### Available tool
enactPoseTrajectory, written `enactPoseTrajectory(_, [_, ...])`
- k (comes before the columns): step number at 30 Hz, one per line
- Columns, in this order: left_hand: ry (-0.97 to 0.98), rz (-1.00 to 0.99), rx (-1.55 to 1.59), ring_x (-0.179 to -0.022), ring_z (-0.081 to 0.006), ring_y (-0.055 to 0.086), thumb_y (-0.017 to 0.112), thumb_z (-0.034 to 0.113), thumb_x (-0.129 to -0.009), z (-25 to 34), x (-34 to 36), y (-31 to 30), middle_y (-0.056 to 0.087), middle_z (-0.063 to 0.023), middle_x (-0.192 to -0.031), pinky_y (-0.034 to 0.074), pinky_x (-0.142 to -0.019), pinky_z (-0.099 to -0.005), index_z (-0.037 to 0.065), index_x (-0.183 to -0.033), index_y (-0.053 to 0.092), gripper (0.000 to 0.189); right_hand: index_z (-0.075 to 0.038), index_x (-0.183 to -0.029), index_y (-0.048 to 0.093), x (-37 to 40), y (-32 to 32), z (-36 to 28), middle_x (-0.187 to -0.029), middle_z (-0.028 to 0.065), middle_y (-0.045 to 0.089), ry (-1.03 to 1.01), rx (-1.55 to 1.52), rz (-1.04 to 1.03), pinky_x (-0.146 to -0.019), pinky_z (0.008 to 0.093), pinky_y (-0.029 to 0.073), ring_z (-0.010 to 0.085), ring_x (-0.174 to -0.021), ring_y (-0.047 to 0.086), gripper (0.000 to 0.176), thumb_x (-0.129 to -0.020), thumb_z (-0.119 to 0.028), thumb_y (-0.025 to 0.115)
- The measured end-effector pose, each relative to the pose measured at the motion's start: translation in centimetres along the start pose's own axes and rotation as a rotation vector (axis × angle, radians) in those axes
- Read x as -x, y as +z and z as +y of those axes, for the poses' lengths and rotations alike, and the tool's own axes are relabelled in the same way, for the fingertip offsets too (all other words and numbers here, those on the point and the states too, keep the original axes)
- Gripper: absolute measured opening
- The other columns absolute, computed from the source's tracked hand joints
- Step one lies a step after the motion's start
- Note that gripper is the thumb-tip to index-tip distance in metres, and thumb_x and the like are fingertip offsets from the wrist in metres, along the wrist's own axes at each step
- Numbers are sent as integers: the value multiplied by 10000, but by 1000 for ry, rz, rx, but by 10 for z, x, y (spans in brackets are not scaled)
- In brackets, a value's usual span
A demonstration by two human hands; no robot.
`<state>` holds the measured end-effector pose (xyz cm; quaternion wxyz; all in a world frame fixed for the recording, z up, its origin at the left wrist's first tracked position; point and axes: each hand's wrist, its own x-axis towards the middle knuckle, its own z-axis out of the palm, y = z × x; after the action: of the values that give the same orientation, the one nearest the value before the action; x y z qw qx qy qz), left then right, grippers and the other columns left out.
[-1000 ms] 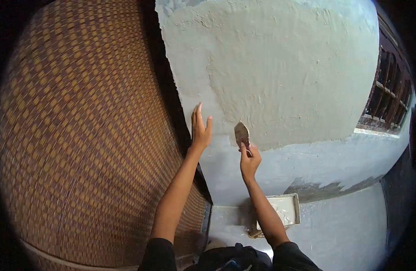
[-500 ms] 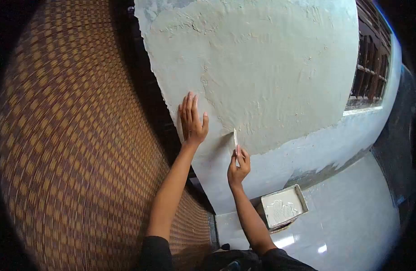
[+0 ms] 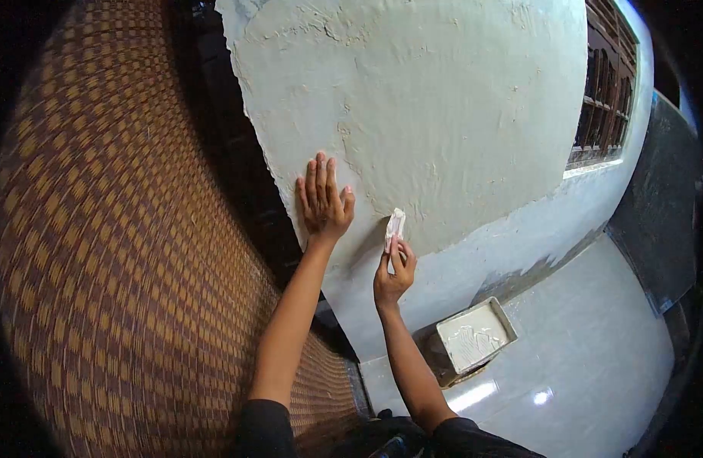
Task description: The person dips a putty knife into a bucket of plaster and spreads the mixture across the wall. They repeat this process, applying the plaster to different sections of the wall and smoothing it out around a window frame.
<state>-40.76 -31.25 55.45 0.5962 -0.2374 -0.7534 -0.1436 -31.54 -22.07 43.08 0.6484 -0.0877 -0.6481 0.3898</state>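
My left hand (image 3: pixel 324 203) lies flat against the wall (image 3: pixel 321 99), fingers spread, near its ragged left edge. My right hand (image 3: pixel 394 276) pinches a small putty knife (image 3: pixel 395 228) between thumb and fingers. White putty coats the face of the blade turned toward me, and the blade's top end is right at the lower left border of the plastered patch (image 3: pixel 450 137). This patch is greyish-green and rough, with ridges and crumbs. The knife's handle is mostly hidden by my fingers.
A rectangular tub (image 3: pixel 477 336) of white putty stands on the glossy tiled floor (image 3: pixel 565 343) to the lower right. A woven brown mat (image 3: pixel 122 252) hangs along the left, past a dark gap. A barred window (image 3: pixel 607 88) and a dark panel (image 3: pixel 657 206) are at the right.
The putty knife has turned from edge-on to show its putty-covered face. My left fingers have spread wider in place. The whole view has shifted slightly.
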Motion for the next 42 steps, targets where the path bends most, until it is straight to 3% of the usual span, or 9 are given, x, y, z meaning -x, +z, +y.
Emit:
enactPoseTrajectory(4, [5,-11,14,-1418,-298,248,471,299,-903,-1,2,2,289,-133,-1527,161,-1139,-504,50,-1454,299,629,-83,-1119,691,2,12,7,-1065,87,633,14,-102,-81,-790,315,512,229,-941,619,394,-742,28,725])
enactPoseTrajectory(11, [1,-27,31,-1419,-294,248,467,319,-894,-2,3,1,269,-125,-1538,155,-1140,-505,53,-1464,279,656,-99,-1069,687,-6,12,17,-1020,73,656,-96,33,-193,-777,342,525,242,-918,648,410,-674,-8,748])
enactPoseTrajectory(20, [-2,-23,30,-1420,-283,248,461,322,-897,-1,1,-2,269,-113,-1540,145,-1145,-490,63,-1467,275,653,-129,-1008,682,-4,11,30,-966,37,661,-193,172,-273,-697,337,525,234,-837,655,319,-702,-54,733])
enactPoseTrajectory(27, [13,-10,24,-1422,-275,247,462,313,-900,-2,2,0,283,-111,-1535,145,-1147,-489,62,-1460,289,637,-144,-1059,687,23,-22,43,-947,24,649,-341,192,-470,-637,345,510,224,-749,611,396,-678,-42,726])
enactPoseTrajectory(30, [25,-10,13,-1424,-274,243,458,310,-904,-2,3,0,283,-113,-1535,143,-1147,-492,60,-1458,293,630,-133,-1058,687,18,-41,51,-975,25,651,-441,109,-440,-663,346,500,217,-759,599,396,-677,-30,715])
enactPoseTrajectory(36, [13,5,16,-1424,-270,243,457,309,-908,-1,5,4,284,-114,-1534,156,-1144,-497,59,-1455,300,621,-95,-962,671,-26,-66,61,-853,69,658,-408,134,-387,-723,365,391,239,-789,589,180,-803,-12,672])
enactPoseTrajectory(42, [19,-1,-10,-1419,-269,255,463,314,-905,-2,4,0,308,-105,-1525,157,-1143,-496,65,-1453,319,619,-50,-999,645,-88,-49,64,-900,110,655,-264,59,-304,-764,385,428,304,-810,590,274,-751,66,639])
